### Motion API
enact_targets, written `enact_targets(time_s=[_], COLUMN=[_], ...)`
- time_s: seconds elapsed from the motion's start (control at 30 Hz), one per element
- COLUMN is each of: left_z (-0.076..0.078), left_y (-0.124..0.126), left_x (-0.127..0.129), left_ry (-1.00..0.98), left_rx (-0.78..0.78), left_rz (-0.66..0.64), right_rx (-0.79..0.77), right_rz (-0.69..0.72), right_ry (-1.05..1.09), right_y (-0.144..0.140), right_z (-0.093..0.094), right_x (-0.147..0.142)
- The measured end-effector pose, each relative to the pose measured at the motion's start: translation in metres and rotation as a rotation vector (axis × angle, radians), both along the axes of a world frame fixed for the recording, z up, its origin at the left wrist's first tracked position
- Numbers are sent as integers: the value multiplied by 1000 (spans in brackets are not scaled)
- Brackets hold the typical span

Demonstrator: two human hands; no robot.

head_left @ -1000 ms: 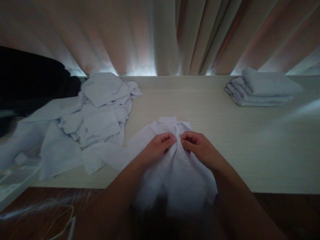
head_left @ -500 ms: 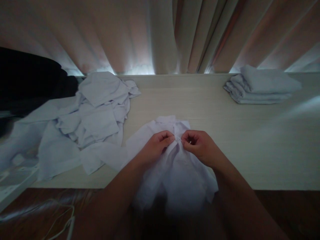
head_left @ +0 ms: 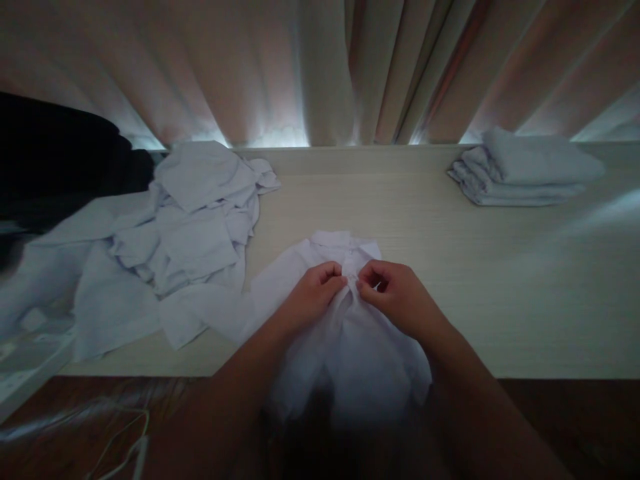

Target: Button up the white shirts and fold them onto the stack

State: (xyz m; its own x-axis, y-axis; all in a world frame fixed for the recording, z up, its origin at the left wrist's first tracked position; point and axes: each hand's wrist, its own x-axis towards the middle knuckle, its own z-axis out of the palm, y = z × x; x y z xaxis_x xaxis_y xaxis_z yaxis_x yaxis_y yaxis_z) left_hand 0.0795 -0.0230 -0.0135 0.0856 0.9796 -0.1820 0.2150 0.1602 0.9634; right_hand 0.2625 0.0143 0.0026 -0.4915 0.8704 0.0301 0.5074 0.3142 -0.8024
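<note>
A white shirt [head_left: 370, 360] lies in front of me, its collar toward the far side and its lower part hanging past the table's near edge. My left hand [head_left: 320, 288] pinches the front opening a little below the collar, thumb against fingers. Close beside it, my right hand [head_left: 393, 293] has its thumb and fingertips closed on the other side of the same opening. Any button between the fingertips is too small to make out. One sleeve of the shirt reaches left toward a heap of white clothes [head_left: 200, 233].
Folded white clothes [head_left: 530, 170] are stacked at the back right of the pale table [head_left: 500, 280]. Something black [head_left: 60, 160] sits at the far left. Pleated curtains [head_left: 250, 73] hang behind. A white cable [head_left: 145, 427] lies at the lower left.
My right hand has shifted slightly left, closer to my left hand, and the shirt front between them has drawn together. The heap and the folded stack stay as they were.
</note>
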Motion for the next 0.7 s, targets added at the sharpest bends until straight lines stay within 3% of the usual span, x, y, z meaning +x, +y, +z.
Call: enact_targets(time_s=[0.27,0.47,0.7], left_z=[4,4,1], left_y=[-1,0,-2], left_x=[-1,-4,0], left_ry=[-112,-210,-523], left_rx=[38,1,-72], left_rz=[50,60,129], right_rx=[-328,-314,-274], right_rz=[64,-24,-54], right_ry=[279,393,376], right_y=[4,4,1], right_z=[-9,-6,-2], right_x=[-2,-2,-4])
